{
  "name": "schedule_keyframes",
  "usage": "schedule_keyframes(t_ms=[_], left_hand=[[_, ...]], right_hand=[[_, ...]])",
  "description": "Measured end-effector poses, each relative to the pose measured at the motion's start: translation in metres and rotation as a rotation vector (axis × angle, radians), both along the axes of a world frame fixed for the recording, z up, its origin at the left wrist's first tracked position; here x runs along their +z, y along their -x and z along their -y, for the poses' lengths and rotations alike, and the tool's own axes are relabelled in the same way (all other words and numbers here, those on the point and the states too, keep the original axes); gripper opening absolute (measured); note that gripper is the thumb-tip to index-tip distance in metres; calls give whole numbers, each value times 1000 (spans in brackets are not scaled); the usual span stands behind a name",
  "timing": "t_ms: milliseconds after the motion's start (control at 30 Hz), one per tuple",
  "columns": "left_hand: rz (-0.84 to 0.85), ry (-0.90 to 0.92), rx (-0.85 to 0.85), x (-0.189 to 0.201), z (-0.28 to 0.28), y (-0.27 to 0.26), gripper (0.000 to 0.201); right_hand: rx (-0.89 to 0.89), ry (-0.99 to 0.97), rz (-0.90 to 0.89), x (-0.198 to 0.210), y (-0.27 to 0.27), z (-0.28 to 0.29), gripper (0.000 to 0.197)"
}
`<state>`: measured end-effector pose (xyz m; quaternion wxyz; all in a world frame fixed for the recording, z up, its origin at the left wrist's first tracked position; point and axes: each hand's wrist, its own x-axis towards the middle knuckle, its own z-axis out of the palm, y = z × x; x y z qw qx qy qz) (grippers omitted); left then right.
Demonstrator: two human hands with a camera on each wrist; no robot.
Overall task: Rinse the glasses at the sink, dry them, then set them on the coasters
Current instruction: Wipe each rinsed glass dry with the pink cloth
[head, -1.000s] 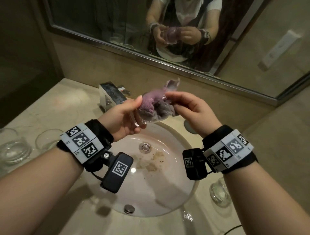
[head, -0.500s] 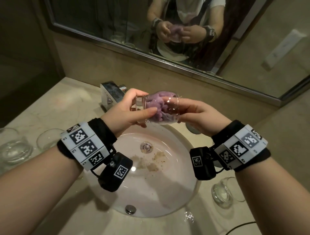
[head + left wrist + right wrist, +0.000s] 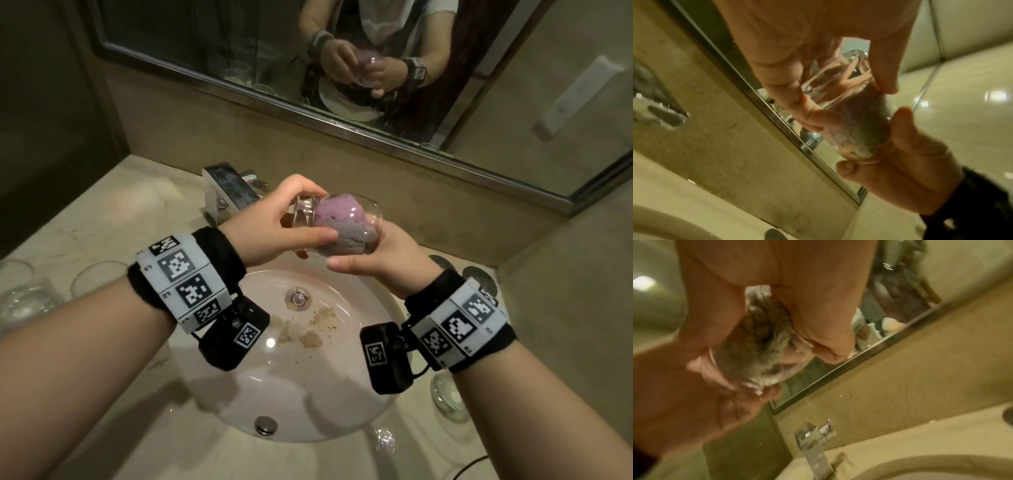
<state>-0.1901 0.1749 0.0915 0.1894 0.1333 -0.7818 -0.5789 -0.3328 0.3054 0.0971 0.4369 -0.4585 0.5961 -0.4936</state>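
The clear glass point(image 3: 337, 228) is lying sideways above the sink point(image 3: 359, 404), a purple cloth point(image 3: 339, 219) filling it. The left hand point(image 3: 274, 222) is gripping its base; the right hand point(image 3: 387, 260) is cupping its mouth.

Glass point(image 3: 346, 226) over the basin: clear and glossy with a thick base, stuffed with a purple-grey cloth point(image 3: 337, 222) that looks soft, nubby and matt. Sink bowl point(image 3: 301, 387): smooth, shiny pale ceramic with brown rough-looking stains near the chromed metal drain point(image 3: 298, 297); counter point(image 3: 102, 219): polished beige veined stone, a wet sheen at its front edge. Faucet point(image 3: 227, 192) at the back edge: bright metal with a dulled, spotted top; mirror point(image 3: 239, 51) framed in brushed metal; wristbands point(image 3: 185, 277) of black fuzzy fabric carrying matt white printed blocks.
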Motion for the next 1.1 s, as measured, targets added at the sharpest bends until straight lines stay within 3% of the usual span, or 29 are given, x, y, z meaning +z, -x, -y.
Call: schedule_keyframes(t_ms=[100,233,267,400,467,600,733,867,933,1033,1100], left_hand=[[-22,147,-42,0,7,-1,65],[-23,157,12,-2,4,1,69],[-12,74,33,-3,3,3,71],[97,-628,-105,-4,1,1,88],[145,-690,-160,-3,-1,1,84],[30,-645,-19,-10,1,13,63],[-59,-463,63,-17,1,15,47],[-80,-70,-76,-18,7,7,66],[-91,24,-87,-17,9,6,67],[-92,9,-34,-15,10,9,52],[-91,-198,14,-15,8,10,42]], right_hand=[[-14,34,84,1,1,-1,38],[-106,89,105,2,-3,2,34],[-142,103,115,1,-5,3,36],[-223,129,63,-2,-13,2,38],[-224,138,11,-2,-15,1,39],[-192,107,39,-1,-14,4,39],[-173,93,95,2,-9,4,36],[-160,54,226,8,-3,5,35],[-148,35,228,11,-1,6,36],[-115,62,196,14,-1,4,37],[-88,93,160,15,3,0,51]])
